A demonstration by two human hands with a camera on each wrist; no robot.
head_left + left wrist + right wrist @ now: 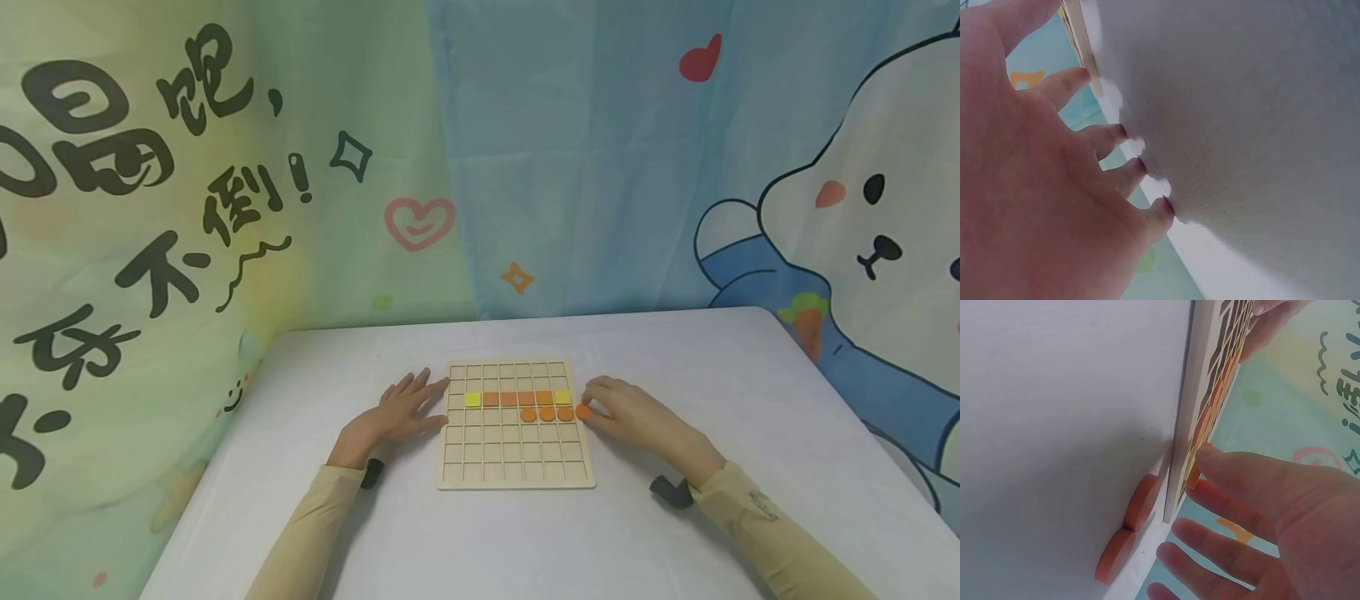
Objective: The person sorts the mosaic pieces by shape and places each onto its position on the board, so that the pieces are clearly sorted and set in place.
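Note:
A wooden grid board [510,475] lies on the table. One row holds a yellow square tile [472,400], several orange square tiles [508,399] and another yellow square tile [562,397] at its right end. In the row below are three orange discs [547,413]. At the board's right edge my right hand [630,410] pinches one more orange disc [1198,467] between thumb and index finger, its other fingers loosely spread. My left hand [405,411] rests beside the left edge with fingers spread, thumb and index fingertips right at the frame.
Two orange discs [1143,503] lie on the white table [375,542] beside the board, below my right hand in the right wrist view; my hand hides them in the head view. A printed curtain [525,167] hangs behind the table.

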